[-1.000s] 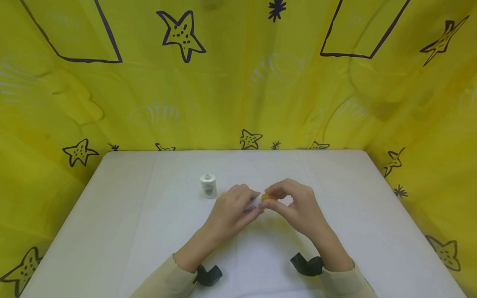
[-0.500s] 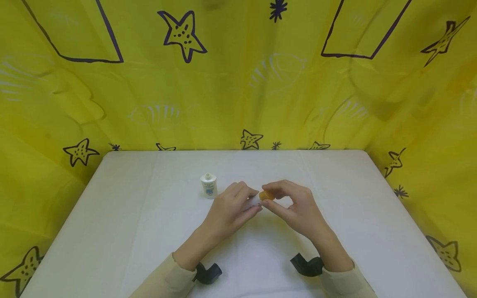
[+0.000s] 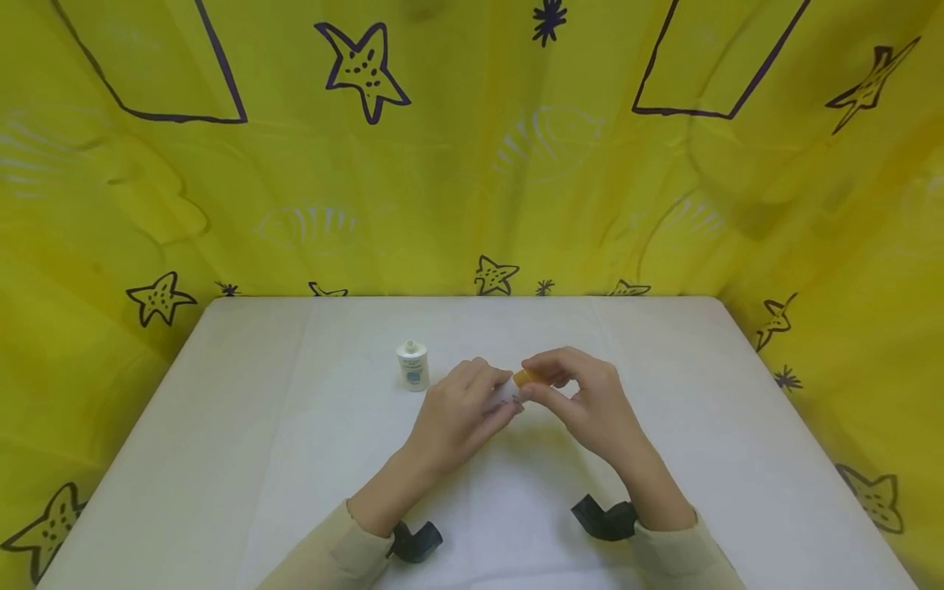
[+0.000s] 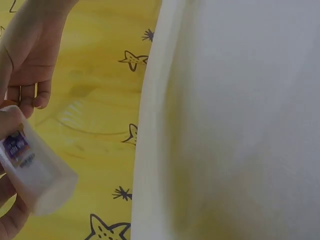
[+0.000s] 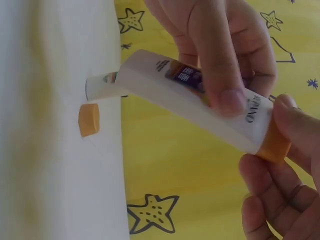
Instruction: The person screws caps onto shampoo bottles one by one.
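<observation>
My left hand (image 3: 456, 416) holds a white plastic bottle (image 5: 200, 105) round its body, tilted and lifted off the table. Its purple label and dark lettering show in the right wrist view. The thumb and fingertips of my right hand (image 3: 588, 403) pinch the orange cap (image 5: 274, 141) at the bottle's end. The cap sits against the bottle's shoulder; whether it is loose cannot be told. Upright on the table, beyond my left hand, stands a second white bottle (image 3: 413, 369) with a bare neck. A separate orange cap (image 5: 89, 120) lies near it, hidden from the head view.
A white cloth covers the table (image 3: 221, 459). Behind it and at the sides hangs a yellow curtain (image 3: 442, 180) printed with starfish and fish. Black wrist mounts (image 3: 416, 542) stick out beneath both sleeves.
My right fingers have shifted round the orange cap, and its angle has changed slightly. My left hand keeps its hold on the bottle. The standing bottle has stayed put.
</observation>
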A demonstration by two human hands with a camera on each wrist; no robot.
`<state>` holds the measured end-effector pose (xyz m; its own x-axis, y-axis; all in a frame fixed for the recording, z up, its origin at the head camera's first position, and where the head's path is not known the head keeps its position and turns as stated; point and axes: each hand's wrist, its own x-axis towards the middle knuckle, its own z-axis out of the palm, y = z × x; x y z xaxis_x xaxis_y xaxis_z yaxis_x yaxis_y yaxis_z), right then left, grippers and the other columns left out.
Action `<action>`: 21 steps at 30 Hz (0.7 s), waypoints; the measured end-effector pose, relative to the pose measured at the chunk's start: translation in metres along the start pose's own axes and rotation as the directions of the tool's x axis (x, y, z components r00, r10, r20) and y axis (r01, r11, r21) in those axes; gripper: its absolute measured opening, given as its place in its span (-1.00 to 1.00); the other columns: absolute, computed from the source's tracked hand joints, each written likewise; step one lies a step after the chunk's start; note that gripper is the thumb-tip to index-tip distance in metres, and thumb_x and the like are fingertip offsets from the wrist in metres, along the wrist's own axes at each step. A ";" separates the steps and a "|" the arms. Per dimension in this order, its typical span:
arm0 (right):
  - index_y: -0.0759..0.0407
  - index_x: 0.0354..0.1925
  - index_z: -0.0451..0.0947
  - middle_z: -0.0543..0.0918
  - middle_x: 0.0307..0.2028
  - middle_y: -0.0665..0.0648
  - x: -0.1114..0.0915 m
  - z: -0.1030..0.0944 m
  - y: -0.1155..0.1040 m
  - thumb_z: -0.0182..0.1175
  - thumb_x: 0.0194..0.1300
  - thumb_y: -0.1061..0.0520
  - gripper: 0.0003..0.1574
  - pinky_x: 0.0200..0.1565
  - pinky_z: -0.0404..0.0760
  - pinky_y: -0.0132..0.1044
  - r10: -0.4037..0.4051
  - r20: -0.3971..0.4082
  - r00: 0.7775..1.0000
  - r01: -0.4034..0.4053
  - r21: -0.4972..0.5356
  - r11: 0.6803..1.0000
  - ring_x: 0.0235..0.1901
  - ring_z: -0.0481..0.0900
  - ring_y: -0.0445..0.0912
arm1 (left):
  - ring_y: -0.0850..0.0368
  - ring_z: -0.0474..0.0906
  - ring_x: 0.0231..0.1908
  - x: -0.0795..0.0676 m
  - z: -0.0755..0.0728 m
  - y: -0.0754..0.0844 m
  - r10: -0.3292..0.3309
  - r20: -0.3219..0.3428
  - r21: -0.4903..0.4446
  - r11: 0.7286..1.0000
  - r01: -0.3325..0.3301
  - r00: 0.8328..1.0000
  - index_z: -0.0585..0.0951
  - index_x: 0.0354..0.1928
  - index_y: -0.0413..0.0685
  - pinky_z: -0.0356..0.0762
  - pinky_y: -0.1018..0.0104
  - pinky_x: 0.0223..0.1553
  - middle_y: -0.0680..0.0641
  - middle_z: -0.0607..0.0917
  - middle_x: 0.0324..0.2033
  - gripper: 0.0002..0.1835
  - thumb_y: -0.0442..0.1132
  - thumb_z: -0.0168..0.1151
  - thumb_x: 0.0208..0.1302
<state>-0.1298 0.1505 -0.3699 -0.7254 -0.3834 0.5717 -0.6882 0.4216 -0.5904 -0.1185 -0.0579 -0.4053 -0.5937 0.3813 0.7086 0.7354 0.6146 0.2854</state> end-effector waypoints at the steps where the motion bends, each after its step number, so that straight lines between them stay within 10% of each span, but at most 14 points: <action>1: 0.05 -0.10 0.68 0.75 -0.24 -0.06 0.001 -0.001 0.000 0.49 0.08 0.23 -0.63 -0.27 0.64 -0.38 0.002 -0.003 1.000 -0.002 0.010 1.000 -0.32 0.65 -0.21 | 0.22 0.49 -0.37 0.000 0.000 0.001 -0.024 0.012 -0.039 0.999 0.024 1.000 0.59 -0.08 -0.07 0.50 0.49 -0.36 0.07 0.59 -0.33 -0.66 -0.11 0.46 0.19; 9: 0.05 -0.07 0.70 0.75 -0.21 -0.05 -0.001 -0.013 -0.001 0.45 0.12 0.29 -0.62 -0.30 0.59 -0.41 0.021 0.007 1.000 -0.021 0.034 0.999 -0.34 0.62 -0.21 | 0.26 0.58 -0.19 -0.002 -0.005 0.005 -0.183 0.281 -0.368 0.886 0.282 0.942 0.50 0.17 0.07 0.66 0.32 -0.24 0.10 0.63 -0.06 -0.58 -0.08 0.34 0.33; 21: 0.05 0.16 0.53 0.70 -0.10 0.05 -0.014 -0.029 0.014 0.43 0.20 0.20 -0.45 -0.18 0.69 -0.36 0.235 0.152 0.960 -0.249 0.080 0.965 -0.26 0.70 -0.18 | 0.16 0.60 -0.15 0.010 0.002 0.004 -0.269 0.317 -0.481 0.781 0.399 0.909 0.50 0.16 0.02 0.69 0.22 -0.17 0.03 0.65 -0.03 -0.61 -0.15 0.31 0.35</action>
<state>-0.1290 0.1852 -0.3697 -0.8603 -0.3936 0.3238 -0.4851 0.4370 -0.7575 -0.1219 -0.0499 -0.3983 -0.8415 0.4002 0.3630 0.4945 0.2997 0.8159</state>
